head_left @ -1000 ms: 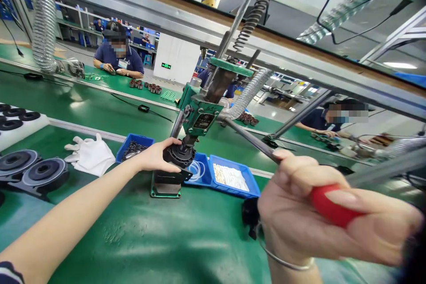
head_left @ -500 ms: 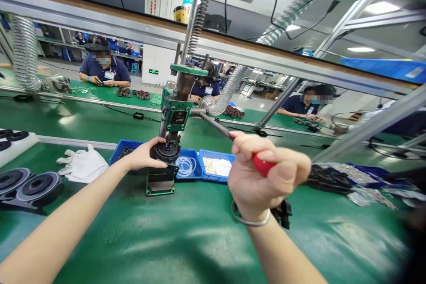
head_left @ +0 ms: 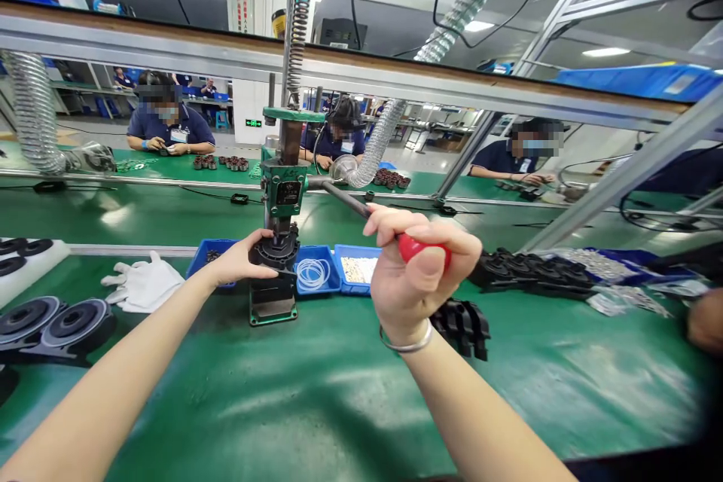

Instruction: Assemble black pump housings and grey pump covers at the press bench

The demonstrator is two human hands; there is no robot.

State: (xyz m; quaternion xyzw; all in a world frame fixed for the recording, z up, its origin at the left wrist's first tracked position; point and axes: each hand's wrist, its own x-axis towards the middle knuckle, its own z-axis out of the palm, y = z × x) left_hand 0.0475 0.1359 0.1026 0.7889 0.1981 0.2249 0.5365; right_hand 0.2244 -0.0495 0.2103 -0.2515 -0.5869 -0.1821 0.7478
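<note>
A green hand press (head_left: 285,188) stands on the bench, with a spring on its upright rod. Under its ram sits a round black plastic part (head_left: 276,250). My left hand (head_left: 240,260) grips that part from the left, thumb low and fingers on top. My right hand (head_left: 421,263) is closed around the red knob (head_left: 425,248) of the press lever (head_left: 347,199), which slopes down toward me. The ram's tip reaches the middle of the black part; whether it presses on it I cannot tell.
Blue bins (head_left: 317,271) with white rings and small parts stand behind the press. White gloves (head_left: 144,284) and black round assemblies (head_left: 76,324) lie left. Black parts (head_left: 460,325) lie right, before more black pieces (head_left: 525,273). Co-workers (head_left: 169,120) sit opposite. Another person's hand (head_left: 706,320) shows at the right edge.
The view has shifted and levelled slightly. My right hand still holds the knob and appears a little further left and higher. My left hand stays on the black part.
</note>
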